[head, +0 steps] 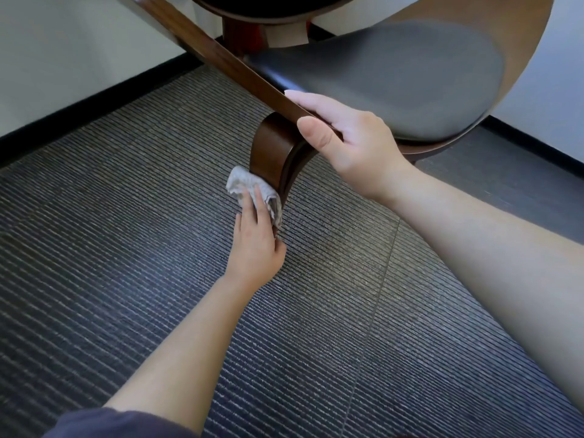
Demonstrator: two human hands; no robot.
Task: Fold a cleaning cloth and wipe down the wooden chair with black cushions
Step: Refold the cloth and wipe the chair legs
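Note:
The wooden chair (221,63) fills the top of the view, its dark brown armrest running down from the upper left to a curved front end (271,150). Its black seat cushion (395,80) lies to the right inside a lighter wooden shell. My right hand (350,143) grips the front end of the armrest from the right, thumb on top. Below it, my left hand (257,245) holds a crumpled grey-white cleaning cloth (249,188) against the lower part of the curved armrest support. My left fingers lie over the cloth.
Dark striped carpet tiles (126,248) cover the floor under both arms. A white wall with a black skirting strip (79,105) runs along the upper left, and another stretch of wall and skirting stands at the right behind the chair.

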